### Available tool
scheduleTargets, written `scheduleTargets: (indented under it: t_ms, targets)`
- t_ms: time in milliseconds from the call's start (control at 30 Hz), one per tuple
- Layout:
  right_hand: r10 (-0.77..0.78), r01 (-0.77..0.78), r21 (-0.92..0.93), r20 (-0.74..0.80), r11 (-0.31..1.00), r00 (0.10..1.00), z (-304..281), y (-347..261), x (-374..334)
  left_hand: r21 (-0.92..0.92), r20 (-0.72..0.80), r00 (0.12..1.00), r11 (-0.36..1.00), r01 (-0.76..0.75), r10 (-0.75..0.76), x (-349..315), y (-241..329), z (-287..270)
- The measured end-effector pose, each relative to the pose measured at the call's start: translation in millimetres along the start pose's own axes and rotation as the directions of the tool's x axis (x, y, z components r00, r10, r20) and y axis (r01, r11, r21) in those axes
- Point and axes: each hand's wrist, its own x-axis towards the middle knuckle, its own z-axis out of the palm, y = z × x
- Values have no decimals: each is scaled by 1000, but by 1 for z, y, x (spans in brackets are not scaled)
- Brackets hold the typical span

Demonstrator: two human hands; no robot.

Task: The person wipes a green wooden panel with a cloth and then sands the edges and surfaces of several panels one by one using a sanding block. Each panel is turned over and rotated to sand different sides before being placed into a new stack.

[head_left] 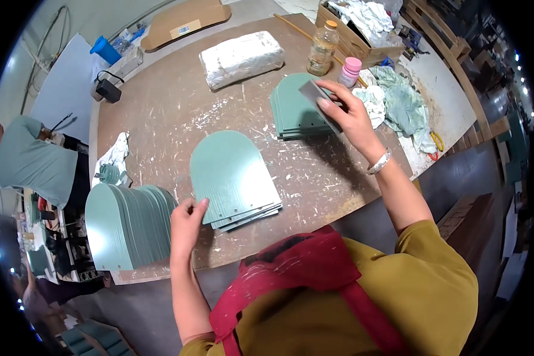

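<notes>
In front of me lies a small stack of green arched panels (231,172), slightly fanned, with small holes along the straight edge. My left hand (188,224) is at the lower left corner of the top panel, its thumb on the edge and its fingers curled. My right hand (347,115) is raised and grips a flat grey rectangular pad (315,96) between thumb and fingers. Beneath that pad sits a second stack of green arched panels (292,113), partly hidden by the hand. A long row of green arched panels (110,225) stands on edge at the left.
A white wrapped bundle (241,57), a jar with an orange lid (323,47) and a pink bottle (349,71) stand at the back. Rags (400,98) and yellow-handled scissors (436,141) lie right. Another person (32,157) is beyond the left edge.
</notes>
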Motion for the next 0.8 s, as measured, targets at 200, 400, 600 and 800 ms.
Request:
scheduleTargets:
  t_ms: [200,400,600,800]
  targets:
    - [69,-64,68,-68,996,995,-27,22,-44,-672,-82,995,740,-16,-53,16,57,-24]
    - [100,-62,186,-205,981,974,-54,26,-64,-777,169,980,626,69,102,109,137,45]
    - [94,-76,92,-205,993,974,-69,33,-79,-706,302,950,690,163,84,151,182,145]
    - [221,-187,203,-161,961,962,-59,43,-79,-30,153,935,947,-319,319,152,178,129]
